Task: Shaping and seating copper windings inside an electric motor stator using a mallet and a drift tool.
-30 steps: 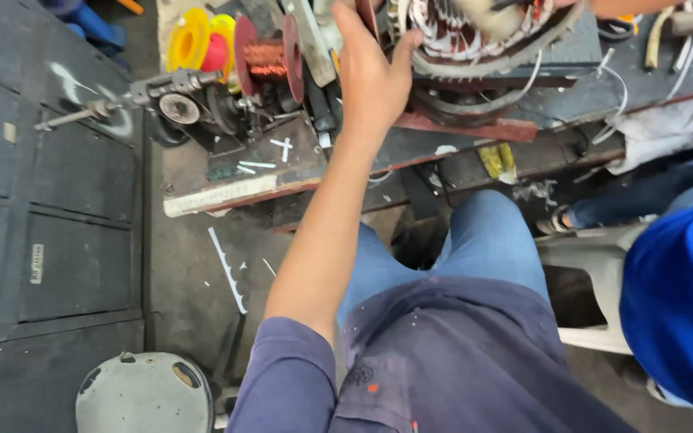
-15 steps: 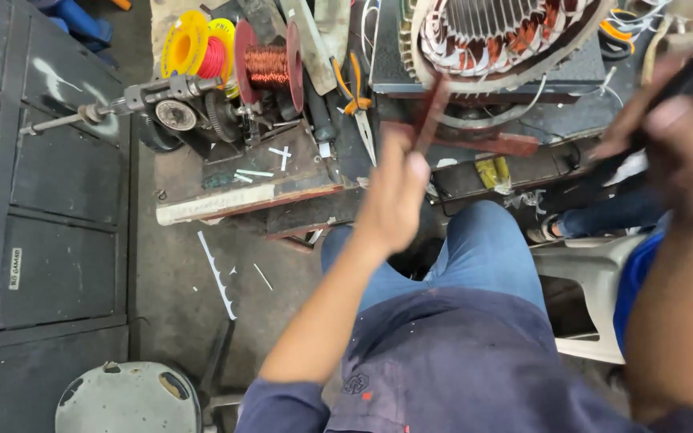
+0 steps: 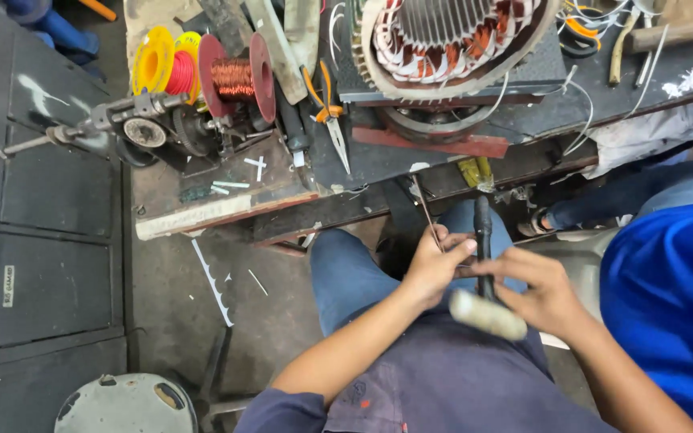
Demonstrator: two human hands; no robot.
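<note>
Both hands meet over the lap, just below the worktop (image 3: 378, 210) edge. Left hand (image 3: 433, 269) has its fingers curled, pinching a thin, flat, dark reddish strip (image 3: 425, 210) that rises at a slant toward the worktop. Right hand (image 3: 541, 293) is closed around a mallet (image 3: 484, 277): slim black handle standing nearly upright, pale cylindrical head with a rough, worn surface lying across the knuckles. The two hands touch at the fingertips.

On the worktop, well above the hands: a large motor stator (image 3: 455, 36), ringed steel laminations with ribbed slots and copper-coloured windings. Left of it, orange-handled pliers (image 3: 329, 108) with long pointed jaws. Further left, a red spool of bright copper wire (image 3: 236, 78) on a greasy winding rig, beside a yellow spool (image 3: 156, 62). White paper slivers litter the dark, stained concrete floor (image 3: 170, 289).

A blue sleeve (image 3: 667, 297) of another person fills the right edge.
</note>
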